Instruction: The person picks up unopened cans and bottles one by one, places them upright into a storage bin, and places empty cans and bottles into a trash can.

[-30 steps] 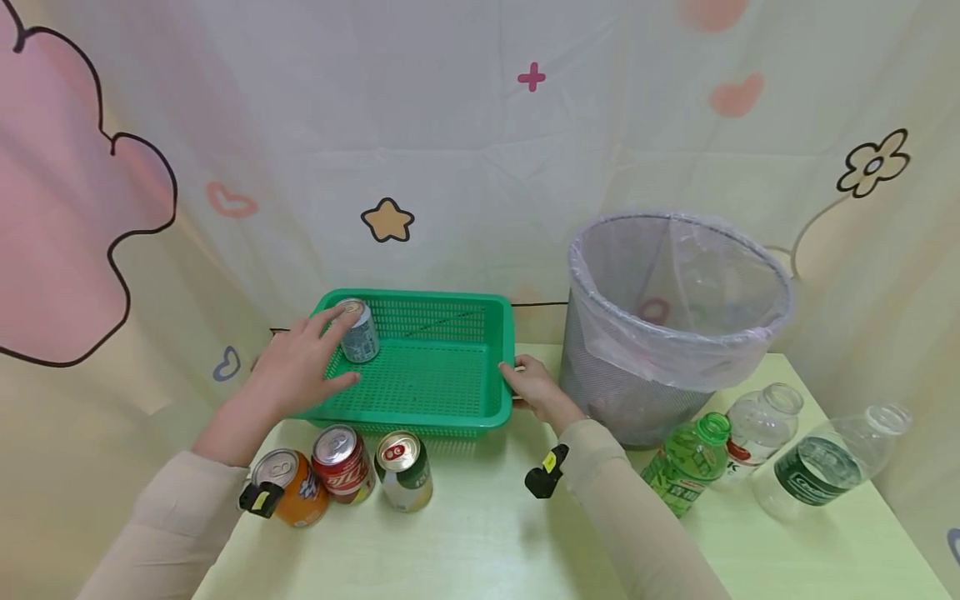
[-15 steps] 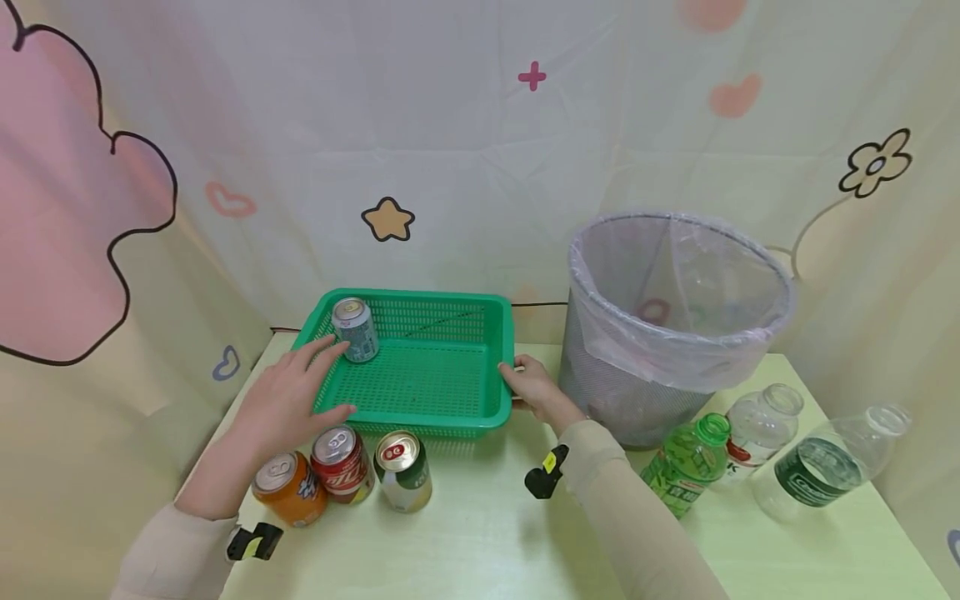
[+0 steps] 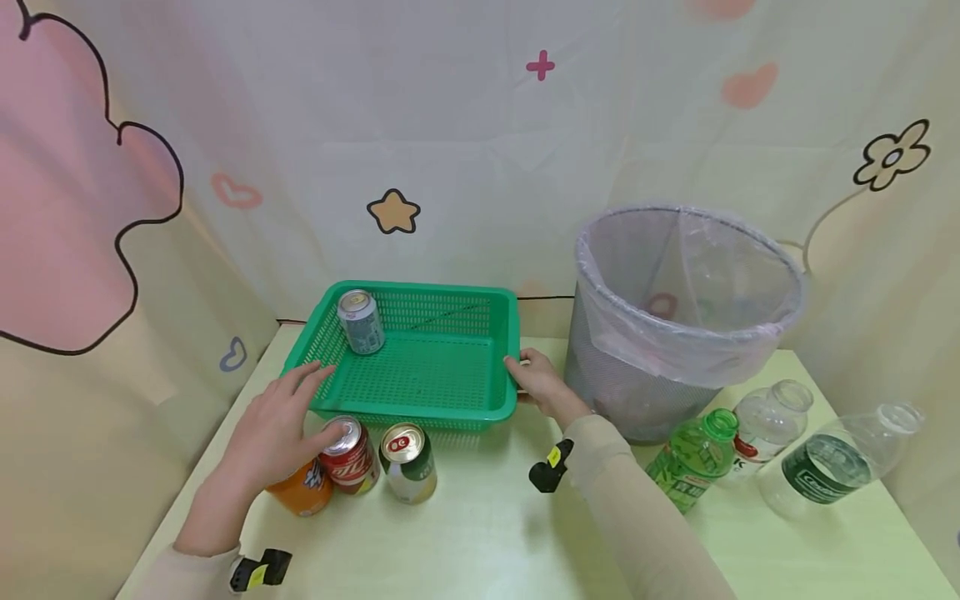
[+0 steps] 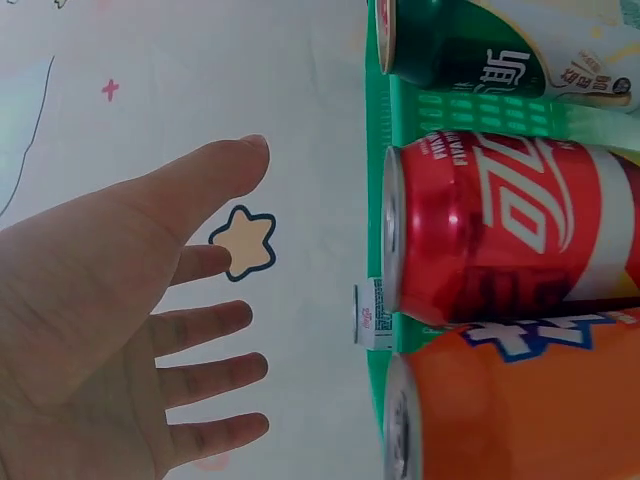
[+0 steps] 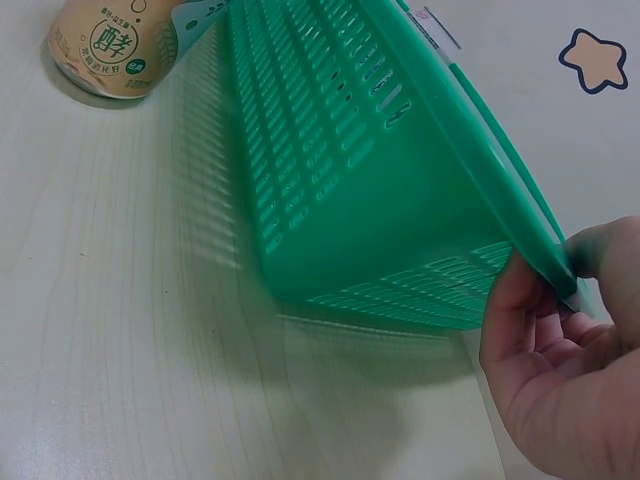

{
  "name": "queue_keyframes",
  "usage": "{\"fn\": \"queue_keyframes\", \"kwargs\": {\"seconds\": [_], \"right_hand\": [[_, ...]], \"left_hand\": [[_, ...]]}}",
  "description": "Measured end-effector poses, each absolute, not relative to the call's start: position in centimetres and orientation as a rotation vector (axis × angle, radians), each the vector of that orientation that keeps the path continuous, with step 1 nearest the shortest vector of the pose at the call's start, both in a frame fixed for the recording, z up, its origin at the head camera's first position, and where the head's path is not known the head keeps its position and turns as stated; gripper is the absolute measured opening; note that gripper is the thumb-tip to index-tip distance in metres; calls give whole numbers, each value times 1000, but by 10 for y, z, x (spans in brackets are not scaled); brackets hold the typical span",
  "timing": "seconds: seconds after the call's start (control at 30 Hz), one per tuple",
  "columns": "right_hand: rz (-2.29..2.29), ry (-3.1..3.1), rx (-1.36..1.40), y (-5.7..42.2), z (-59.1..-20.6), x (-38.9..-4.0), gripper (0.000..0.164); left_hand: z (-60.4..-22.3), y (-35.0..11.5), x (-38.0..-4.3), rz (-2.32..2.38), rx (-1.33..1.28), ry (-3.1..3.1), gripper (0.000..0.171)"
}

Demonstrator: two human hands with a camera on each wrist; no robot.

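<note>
My left hand (image 3: 272,433) hovers with spread fingers over an orange soda can (image 3: 303,490) and a red cola can (image 3: 351,458); the left wrist view shows nothing in its grasp. Beside them stands a green and white can (image 3: 407,475). Behind the row sits a green plastic basket (image 3: 420,414) with slotted walls, holding one silvery can (image 3: 362,322) upright in its back left corner. My right hand (image 3: 542,382) pinches the basket's right rim, thumb on top and fingers curled beneath, as the right wrist view (image 5: 565,370) shows.
A mesh trash bin (image 3: 622,392) with a clear liner stands right of the basket. In front of it are a green bottle (image 3: 690,458), a clear bottle with a red mark (image 3: 768,425) and a clear bottle with a dark green label (image 3: 825,468). A patterned curtain (image 3: 465,167) hangs behind.
My left hand has drawn back from the silvery can in the basket, toward me and down to above the orange and red cans. The right hand keeps its hold on the rim.
</note>
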State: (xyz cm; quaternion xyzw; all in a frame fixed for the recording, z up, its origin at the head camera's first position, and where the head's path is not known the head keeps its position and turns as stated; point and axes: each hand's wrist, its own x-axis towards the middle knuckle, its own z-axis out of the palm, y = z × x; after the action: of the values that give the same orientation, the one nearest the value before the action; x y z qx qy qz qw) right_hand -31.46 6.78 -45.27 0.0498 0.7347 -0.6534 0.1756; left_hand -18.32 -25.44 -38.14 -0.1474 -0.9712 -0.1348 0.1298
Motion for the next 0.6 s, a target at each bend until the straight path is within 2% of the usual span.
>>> {"fn": "queue_keyframes", "kwargs": {"seconds": [0.2,0.6], "right_hand": [[-1841,2085,148,68,-451,-315,30],[-1828,2086,146,69,-451,-315,30]], "left_hand": [[-390,-259,-174,-414,-410,-2813,71],[-414,-265,-159,-461,-303,-2866,79]]}}
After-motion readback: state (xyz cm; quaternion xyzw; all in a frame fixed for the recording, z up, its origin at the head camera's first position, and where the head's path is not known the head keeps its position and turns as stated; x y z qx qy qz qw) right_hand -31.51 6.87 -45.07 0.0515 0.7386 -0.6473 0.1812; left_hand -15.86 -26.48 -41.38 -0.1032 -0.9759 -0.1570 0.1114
